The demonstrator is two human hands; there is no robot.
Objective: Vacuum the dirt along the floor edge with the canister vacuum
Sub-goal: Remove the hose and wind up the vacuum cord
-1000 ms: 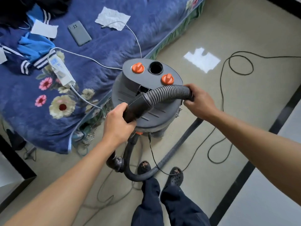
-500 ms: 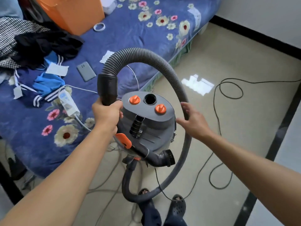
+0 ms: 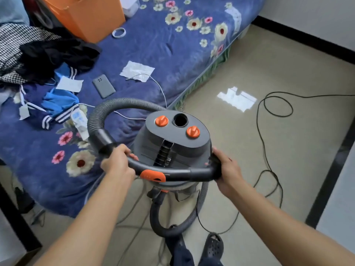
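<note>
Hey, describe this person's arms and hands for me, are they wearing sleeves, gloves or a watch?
The left forearm and right forearm are bare to the frame edge; no sleeves show. The left hand and right hand wear no gloves, and no watch, wristband or ring is visible.

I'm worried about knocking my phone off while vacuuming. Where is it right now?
In the head view the grey phone lies on the blue bedspread, up and left of the canister vacuum, between a crumpled white paper and the blue clothing.
</note>
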